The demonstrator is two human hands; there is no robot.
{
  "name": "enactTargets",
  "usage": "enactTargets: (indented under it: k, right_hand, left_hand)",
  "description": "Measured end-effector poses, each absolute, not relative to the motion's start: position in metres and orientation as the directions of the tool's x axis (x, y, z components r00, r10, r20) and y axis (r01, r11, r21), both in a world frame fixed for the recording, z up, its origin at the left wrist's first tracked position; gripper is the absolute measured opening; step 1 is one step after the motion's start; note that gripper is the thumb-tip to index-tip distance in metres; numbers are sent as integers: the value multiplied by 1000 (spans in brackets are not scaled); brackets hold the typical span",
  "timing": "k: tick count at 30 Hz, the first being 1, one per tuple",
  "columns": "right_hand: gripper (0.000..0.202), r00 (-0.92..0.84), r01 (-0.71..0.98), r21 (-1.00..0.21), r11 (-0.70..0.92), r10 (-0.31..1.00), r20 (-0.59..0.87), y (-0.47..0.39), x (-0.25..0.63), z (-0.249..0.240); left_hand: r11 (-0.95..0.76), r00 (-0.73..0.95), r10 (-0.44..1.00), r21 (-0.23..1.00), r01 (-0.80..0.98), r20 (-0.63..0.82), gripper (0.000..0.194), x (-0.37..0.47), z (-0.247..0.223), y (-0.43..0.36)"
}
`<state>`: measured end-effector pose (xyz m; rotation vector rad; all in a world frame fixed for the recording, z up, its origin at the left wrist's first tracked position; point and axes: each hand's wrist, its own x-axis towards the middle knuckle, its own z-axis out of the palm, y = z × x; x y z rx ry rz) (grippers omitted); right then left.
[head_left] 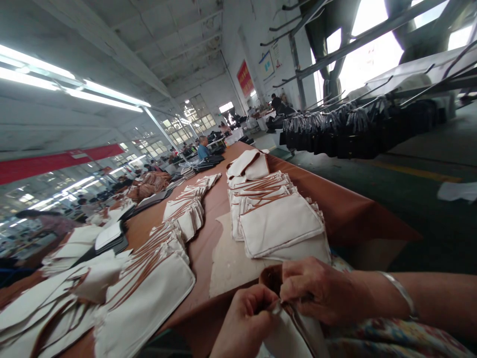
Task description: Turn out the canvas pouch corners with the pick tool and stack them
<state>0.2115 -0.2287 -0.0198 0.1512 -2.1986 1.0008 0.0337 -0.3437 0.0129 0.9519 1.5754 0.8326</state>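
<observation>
At the near table edge, my left hand (246, 320) pinches the edge of a cream bag piece (285, 340) with brown trim, thumb against fingers. My right hand (322, 291), a silver bangle on its wrist, is closed on the same edge just to the right. A dark slit runs down the piece between the hands; its lower part leaves the picture. Right beyond my hands lies a row of similar cream pieces (281, 223), leaning on one another. What exactly is between the fingertips is hidden.
Another long row of cream pieces (149, 298) lies along the left of the brown-covered table (208, 258). Cream straps (55, 323) lie at the near left. Black bags (346, 134) hang on a rack to the right. A person in blue (203, 148) sits farther along.
</observation>
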Motion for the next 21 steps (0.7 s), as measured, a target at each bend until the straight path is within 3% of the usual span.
enactTargets:
  k: [2, 6, 11, 14, 16, 17, 19, 21]
  right_hand:
    - [15, -727, -381, -506, 774, 87, 681, -227, 214, -21]
    - [24, -732, -325, -292, 899, -44, 679, -223, 218, -21]
    - [20, -679, -237, 68, 969, -215, 702, -220, 220, -24]
    - [16, -603, -236, 129, 963, -249, 758, -223, 220, -26]
    - [17, -604, -294, 20, 956, -202, 771, -227, 221, -27]
    - [18, -613, -335, -100, 937, -136, 778, -228, 222, -27]
    - [22, -664, -393, -448, 803, 89, 742, -230, 224, -26]
    - [29, -754, -362, -751, 552, 301, 584, -229, 224, -22]
  left_hand:
    - [422, -87, 904, 906, 36, -418, 21, 33, 8, -345]
    - [388, -67, 914, 911, -141, -400, 47, 37, 3, -346]
    - [397, -82, 915, 918, -2, -396, 53, 39, 0, -348]
    - [374, -69, 927, 915, 150, -368, 53, 39, 4, -350]
    - [354, -51, 934, 901, 250, -352, 52, 40, 8, -352]
    - [334, -47, 941, 895, 297, -336, 52, 40, 11, -353]
    - [285, -43, 956, 881, 377, -291, 51, 41, 16, -354]
    - [233, -26, 969, 867, 440, -248, 49, 41, 21, -354]
